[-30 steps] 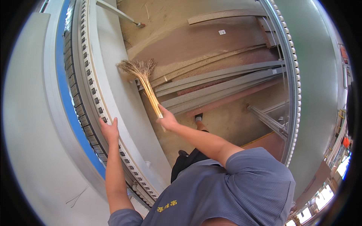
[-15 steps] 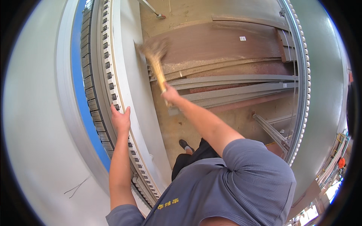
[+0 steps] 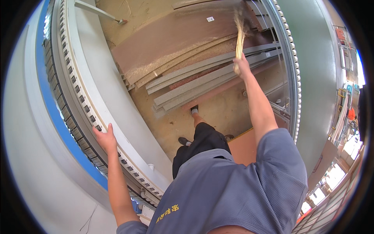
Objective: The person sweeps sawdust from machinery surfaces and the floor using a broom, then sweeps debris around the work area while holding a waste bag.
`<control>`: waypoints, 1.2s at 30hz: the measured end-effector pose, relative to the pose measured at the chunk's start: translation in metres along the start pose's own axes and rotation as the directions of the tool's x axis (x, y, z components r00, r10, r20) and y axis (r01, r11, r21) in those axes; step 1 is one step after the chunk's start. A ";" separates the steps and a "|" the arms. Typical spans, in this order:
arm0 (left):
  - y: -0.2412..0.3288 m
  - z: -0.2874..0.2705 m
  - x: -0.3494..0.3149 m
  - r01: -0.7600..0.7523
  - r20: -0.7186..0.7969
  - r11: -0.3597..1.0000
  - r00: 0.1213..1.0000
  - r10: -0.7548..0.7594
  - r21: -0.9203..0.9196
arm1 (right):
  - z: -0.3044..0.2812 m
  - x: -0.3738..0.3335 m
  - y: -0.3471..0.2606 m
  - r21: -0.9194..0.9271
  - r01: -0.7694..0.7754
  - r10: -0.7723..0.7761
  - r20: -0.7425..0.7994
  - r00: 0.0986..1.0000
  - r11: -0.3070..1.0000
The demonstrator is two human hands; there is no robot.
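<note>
My right hand is closed around the pale wooden handle of a hand brush. Its bristle end, smeared by motion, points away from me over the far right end of a wide brown panel. My left hand rests on the long slotted rail of a machine at the left, thumb and fingers apart. Some of its fingertips are hidden. Sawdust-like dust lies along the panel's near edge.
Grey strips lie stacked on this side of the panel. A row of white rollers runs along a metal frame at the right, beside a green surface. A metal leg juts out at the far left. My feet stand on the dusty floor.
My right hand has swung the brush from the panel's left end across to its far right. My left hand stays on the rail, while the whole view has turned and shifted.
</note>
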State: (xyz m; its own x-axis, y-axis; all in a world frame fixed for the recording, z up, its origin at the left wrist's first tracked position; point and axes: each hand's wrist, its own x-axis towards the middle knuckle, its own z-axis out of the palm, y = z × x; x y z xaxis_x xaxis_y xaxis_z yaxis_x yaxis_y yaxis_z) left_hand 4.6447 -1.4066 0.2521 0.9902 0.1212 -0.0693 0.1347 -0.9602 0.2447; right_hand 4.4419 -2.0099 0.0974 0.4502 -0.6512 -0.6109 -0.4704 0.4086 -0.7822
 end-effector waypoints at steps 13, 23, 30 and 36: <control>-0.015 -0.004 -0.008 -0.027 0.019 0.999 0.999 0.027 0.044 | 0.241 -0.335 0.123 0.054 -0.671 0.404 0.762 0.506 0.739; -0.024 -0.004 0.003 -0.115 0.034 0.993 0.993 0.114 0.030 | 0.092 -0.426 0.086 -0.003 -0.289 0.205 0.711 0.672 0.957; -0.020 -0.006 -0.006 -0.068 0.073 0.998 0.995 0.067 0.016 | 0.084 -0.487 0.114 0.146 -0.351 0.176 0.653 0.737 0.925; -0.016 -0.010 -0.009 -0.070 0.064 0.998 0.996 0.069 0.003 | 0.089 -0.520 0.099 0.117 -0.346 0.177 0.683 0.708 0.931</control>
State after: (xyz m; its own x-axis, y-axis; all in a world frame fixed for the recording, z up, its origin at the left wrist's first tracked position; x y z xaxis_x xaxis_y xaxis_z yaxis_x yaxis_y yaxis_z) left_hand 4.6341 -1.3897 0.2582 0.9928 0.0379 -0.1140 0.0652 -0.9670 0.2462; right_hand 4.2284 -1.5739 0.3271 0.7542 0.0481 -0.6549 -0.5045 0.6808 -0.5310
